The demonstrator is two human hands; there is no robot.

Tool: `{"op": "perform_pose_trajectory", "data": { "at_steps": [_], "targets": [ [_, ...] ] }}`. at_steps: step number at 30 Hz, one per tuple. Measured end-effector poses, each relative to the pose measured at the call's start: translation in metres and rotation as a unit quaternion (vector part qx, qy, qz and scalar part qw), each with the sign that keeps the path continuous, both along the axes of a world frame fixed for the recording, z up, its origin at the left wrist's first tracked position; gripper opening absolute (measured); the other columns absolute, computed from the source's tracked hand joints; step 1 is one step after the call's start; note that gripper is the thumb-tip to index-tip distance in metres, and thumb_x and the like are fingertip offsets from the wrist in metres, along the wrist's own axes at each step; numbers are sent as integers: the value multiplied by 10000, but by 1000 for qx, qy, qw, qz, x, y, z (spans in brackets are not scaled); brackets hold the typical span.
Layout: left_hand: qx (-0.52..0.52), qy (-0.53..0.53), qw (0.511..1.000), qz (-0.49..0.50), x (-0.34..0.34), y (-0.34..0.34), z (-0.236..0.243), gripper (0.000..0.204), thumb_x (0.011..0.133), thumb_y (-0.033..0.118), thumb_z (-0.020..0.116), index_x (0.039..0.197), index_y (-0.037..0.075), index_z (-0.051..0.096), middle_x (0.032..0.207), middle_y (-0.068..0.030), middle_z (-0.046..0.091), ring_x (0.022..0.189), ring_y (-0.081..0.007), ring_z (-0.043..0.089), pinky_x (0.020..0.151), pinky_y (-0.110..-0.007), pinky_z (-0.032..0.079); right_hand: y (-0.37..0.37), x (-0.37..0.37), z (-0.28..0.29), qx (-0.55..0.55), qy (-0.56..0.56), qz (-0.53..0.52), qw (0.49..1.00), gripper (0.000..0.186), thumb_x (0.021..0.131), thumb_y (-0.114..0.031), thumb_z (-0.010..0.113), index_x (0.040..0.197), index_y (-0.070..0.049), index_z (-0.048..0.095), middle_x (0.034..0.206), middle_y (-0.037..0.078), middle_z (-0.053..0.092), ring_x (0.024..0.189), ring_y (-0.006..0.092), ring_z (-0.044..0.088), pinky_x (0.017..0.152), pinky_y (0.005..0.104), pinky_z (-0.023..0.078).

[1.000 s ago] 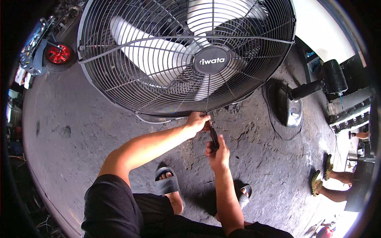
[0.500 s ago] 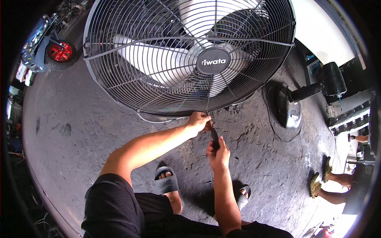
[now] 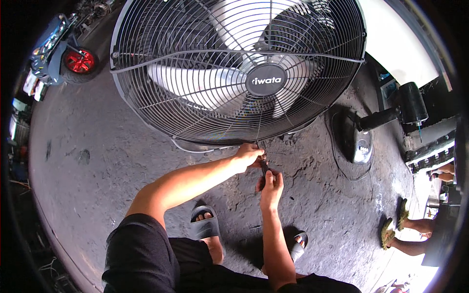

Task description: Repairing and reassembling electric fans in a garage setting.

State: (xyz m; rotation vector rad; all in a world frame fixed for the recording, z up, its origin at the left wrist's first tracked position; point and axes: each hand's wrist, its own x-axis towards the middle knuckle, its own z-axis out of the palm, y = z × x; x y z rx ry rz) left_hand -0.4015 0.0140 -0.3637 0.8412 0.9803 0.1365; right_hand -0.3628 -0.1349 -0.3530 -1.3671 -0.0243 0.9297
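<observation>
A large black fan (image 3: pixel 266 79) with a round wire grille and pale blades stands in front of me. Under the lower rim of its grille, my left hand (image 3: pixel 249 155) is closed, the fingertips pinched together. What sits in that pinch is too small and partly hidden to name. My right hand (image 3: pixel 271 189) grips the handle of a slim dark hand tool (image 3: pixel 264 167), tilted with its upper end at my left fingertips. Whether the tool's tip touches the fan cannot be made out.
A black device with a jointed arm and a cord (image 3: pixel 351 139) lies on the rough dark floor (image 3: pixel 88 185) at right. A scooter's red wheel (image 3: pixel 79 61) is at far left. Another person's sandalled feet (image 3: pixel 388 233) show at right. My own sandals (image 3: pixel 205 227) are below my hands.
The fan and floor sit slightly lower and further right in view. My right hand's fingers have shifted around the tool handle, the thumb now bent closer to it. My left hand keeps its pinch.
</observation>
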Motion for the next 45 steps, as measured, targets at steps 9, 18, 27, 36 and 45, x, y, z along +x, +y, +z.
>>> {"op": "perform_pose_trajectory", "data": {
  "at_steps": [9,18,27,36,45],
  "targets": [
    [14,7,1000,-16,-1,-1,-9,119,887,154,579,892,34,575,771,-64,619,681,-183,654,601,-314,571,6,-18,7,36,-139,-93,985,205,918,-204,544,1007,-19,537,846,49,517,607,102,506,496,234,409],
    [4,47,999,-16,4,1,-7,112,890,133,572,878,22,577,774,-79,626,698,-183,653,625,-311,569,-1,-11,-10,-26,-360,-24,932,161,904,-152,557,968,-7,529,759,24,510,636,89,476,527,244,408],
    [11,27,999,35,-1,3,-7,124,895,128,562,855,11,576,793,-111,654,719,-215,670,624,-330,578,4,-16,17,1,-37,-46,998,102,912,-108,530,940,-12,506,678,14,500,537,86,472,494,241,405],
    [-15,12,993,118,53,-12,-36,252,883,215,587,951,-25,553,789,-160,624,686,-246,660,562,-347,553,-8,8,2,-79,-513,-74,851,86,759,43,550,786,-38,542,716,76,509,687,222,475,675,364,421],
    [39,51,990,126,10,52,-93,425,933,444,439,729,87,549,656,-28,588,639,-163,587,564,-287,457,20,-17,3,57,-174,-139,973,352,925,-205,512,1199,14,486,1152,142,576,1074,236,545,914,342,420]
  ]
}}
